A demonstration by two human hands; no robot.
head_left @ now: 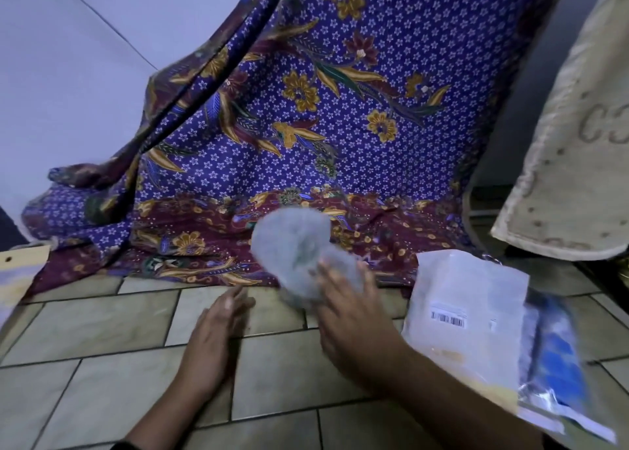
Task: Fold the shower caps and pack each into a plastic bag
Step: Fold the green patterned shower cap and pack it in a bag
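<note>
right hand (343,299) grip pinches the crumpled grey translucent shower cap (292,245), clear plastic bags (466,299) at 3 o'clock, left hand (218,330) splayed empty.

The shower cap (296,248) looks like thin, filmy plastic, pale grey and translucent, crumpled and blurred. The plastic bag (466,313) beside it is cloudy, semi-matt film with a white paper label (447,319) bearing a barcode; the packets (558,364) under it are clear, glossy plastic that catches the light. The floor (102,364) is of beige tiles, smooth with a dull sheen, with dark grout lines. The batik cloth (323,126) is soft printed fabric, matt and creased. The towel (571,143) at right is thick, coarse beige cloth with a stitched hem. The wall (68,75) is smooth and matt.
</note>
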